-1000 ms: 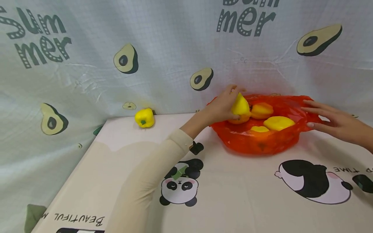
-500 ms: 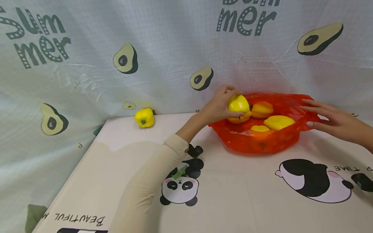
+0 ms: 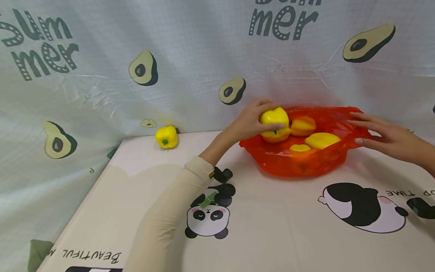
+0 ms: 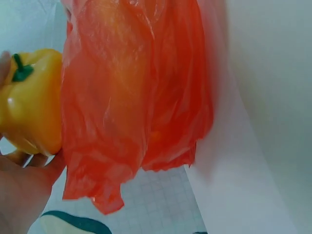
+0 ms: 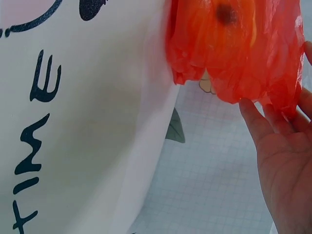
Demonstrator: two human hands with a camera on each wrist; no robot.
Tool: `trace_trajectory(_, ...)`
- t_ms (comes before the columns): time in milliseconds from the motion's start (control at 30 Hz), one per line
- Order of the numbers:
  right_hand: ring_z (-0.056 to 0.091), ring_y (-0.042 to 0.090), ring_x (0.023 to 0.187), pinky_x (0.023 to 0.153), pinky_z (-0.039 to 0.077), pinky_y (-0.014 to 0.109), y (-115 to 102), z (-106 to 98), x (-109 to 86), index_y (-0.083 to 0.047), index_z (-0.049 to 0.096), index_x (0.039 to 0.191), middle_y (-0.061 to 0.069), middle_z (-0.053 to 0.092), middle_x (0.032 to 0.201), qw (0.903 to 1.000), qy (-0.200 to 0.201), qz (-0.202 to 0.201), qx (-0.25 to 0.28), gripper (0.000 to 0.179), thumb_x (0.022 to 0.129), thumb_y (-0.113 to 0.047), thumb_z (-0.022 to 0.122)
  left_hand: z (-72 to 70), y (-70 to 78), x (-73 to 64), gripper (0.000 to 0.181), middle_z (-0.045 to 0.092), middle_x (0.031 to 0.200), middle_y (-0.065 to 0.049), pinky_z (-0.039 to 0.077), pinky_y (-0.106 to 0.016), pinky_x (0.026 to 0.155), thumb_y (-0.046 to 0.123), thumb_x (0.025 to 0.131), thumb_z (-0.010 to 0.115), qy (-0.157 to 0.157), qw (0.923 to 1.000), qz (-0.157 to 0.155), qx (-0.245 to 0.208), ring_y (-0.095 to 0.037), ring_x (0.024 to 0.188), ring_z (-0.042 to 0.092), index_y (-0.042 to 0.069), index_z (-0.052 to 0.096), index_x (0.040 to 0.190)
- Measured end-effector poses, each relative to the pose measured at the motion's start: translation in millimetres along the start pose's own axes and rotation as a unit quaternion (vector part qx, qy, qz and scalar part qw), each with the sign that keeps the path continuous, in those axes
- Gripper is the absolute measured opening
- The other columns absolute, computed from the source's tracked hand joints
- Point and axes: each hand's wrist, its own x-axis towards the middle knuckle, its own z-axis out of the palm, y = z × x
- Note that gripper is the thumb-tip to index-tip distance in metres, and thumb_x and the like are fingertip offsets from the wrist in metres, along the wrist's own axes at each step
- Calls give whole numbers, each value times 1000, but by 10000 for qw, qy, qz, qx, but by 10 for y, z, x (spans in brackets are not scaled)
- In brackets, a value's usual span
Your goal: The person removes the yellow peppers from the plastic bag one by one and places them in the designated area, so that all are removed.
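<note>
The left arm [image 3: 166,219], sleeved to the bare wrist [image 3: 215,145], reaches forward, its left hand [image 3: 249,121] gripping with thumb and fingers curved. The right hand [image 3: 391,141] extends inward, fingers nearly straight, thumb apart.

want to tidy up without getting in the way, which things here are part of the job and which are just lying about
In the job, it seems:
left hand, holding a yellow pepper
right hand, touching the red bag
yellow pieces inside the bag

Lying about, probably:
other pepper, apart on the table, though it could belong too
</note>
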Motion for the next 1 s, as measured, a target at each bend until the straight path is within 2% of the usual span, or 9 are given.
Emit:
trace_trajectory(133, 27, 53, 142, 68, 43, 5, 5, 4, -35, -4, 51, 147, 21, 29, 162, 10000, 47, 14, 30, 61, 92, -18, 75, -48, -29, -60, 67, 43, 151, -6, 48, -23, 98, 42, 87, 79, 28, 9999, 106, 85, -22, 131, 45, 23, 56, 147)
trace_trajectory(333, 27, 55, 141, 67, 49, 8, -27, 2, -49, -3, 51, 147, 25, 30, 160, 9999, 74, 68, 92, 63, 91, -18, 76, -124, -124, -189, 66, 47, 146, -6, 49, -26, 98, 37, 84, 83, 244, 9993, 269, -86, -22, 129, 45, 20, 60, 144)
trace_trajectory(467, 26, 53, 142, 68, 41, 3, -23, 4, -59, -4, 50, 147, 23, 30, 161, 9998, 89, 84, 125, 63, 91, -18, 76, -175, -180, -282, 65, 49, 143, -6, 50, -25, 97, 33, 81, 86, 378, 9986, 332, -192, -21, 127, 47, 17, 63, 140)
trace_trajectory(533, 27, 54, 141, 69, 50, 8, -25, 2, -60, -4, 50, 147, 24, 30, 161, 9999, 97, 83, 94, 63, 91, -18, 76, -196, -206, -321, 65, 50, 142, -5, 50, -25, 97, 31, 80, 88, 439, 9979, 375, -286, -20, 126, 48, 16, 64, 139)
trace_trajectory(600, 28, 55, 140, 72, 61, 25, -29, 2, -60, -3, 50, 146, 25, 30, 160, 9999, 87, 99, 106, 62, 91, -17, 75, -213, -231, -357, 65, 51, 141, -5, 50, -25, 97, 30, 79, 89, 469, 9974, 396, -371, -19, 125, 49, 15, 65, 137)
trace_trajectory(700, 29, 58, 139, 72, 60, 51, -35, 3, -63, -1, 50, 146, 27, 30, 159, 9998, 92, 121, 116, 62, 91, -16, 76, -238, -261, -412, 66, 51, 143, -4, 51, -27, 98, 29, 78, 89, 495, 9970, 379, -454, -18, 125, 50, 14, 64, 137)
trace_trajectory(833, 28, 58, 139, 71, 60, 52, -39, 12, -61, -1, 50, 147, 27, 30, 160, 9998, 106, 137, 119, 63, 91, -16, 75, -282, -294, -494, 70, 52, 143, -2, 51, -29, 98, 28, 76, 90, 548, 9967, 208, -554, -16, 125, 50, 15, 61, 138)
trace_trajectory(933, 28, 56, 140, 70, 62, 33, -45, 14, -62, -2, 49, 148, 25, 30, 161, 9998, 114, 170, 80, 63, 92, -18, 75, -327, -319, -557, 74, 54, 141, -1, 53, -32, 97, 26, 75, 91, 566, 9961, 12, -684, -17, 123, 52, 14, 57, 140)
trace_trajectory(1000, 28, 57, 140, 73, 62, 41, -51, 20, -65, -2, 49, 147, 26, 30, 160, 9997, 134, 149, 131, 63, 92, -17, 75, -361, -336, -598, 76, 54, 141, -2, 54, -33, 96, 25, 75, 92, 556, 9955, -121, -760, -18, 121, 52, 14, 55, 141)
